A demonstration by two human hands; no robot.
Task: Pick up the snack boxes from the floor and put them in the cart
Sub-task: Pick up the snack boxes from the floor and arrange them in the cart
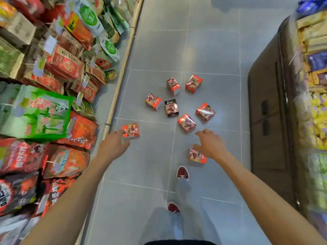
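Note:
Several small red snack boxes lie scattered on the grey tiled floor, with one black box (171, 107) among them. My left hand (113, 145) reaches out, fingers apart, its fingertips just left of a red box (131, 130). My right hand (210, 143) is spread open just above and right of another red box (196, 155) near my feet. Neither hand holds anything. More red boxes lie further ahead, such as one (186, 122) just beyond my right hand. No cart is in view.
Shelves of bagged and boxed snacks (53, 106) line the left side, with a wooden base edge (122, 68). A dark brown display cabinet (269, 106) with packaged goods stands on the right. My feet in red shoes (182, 173) stand in the aisle.

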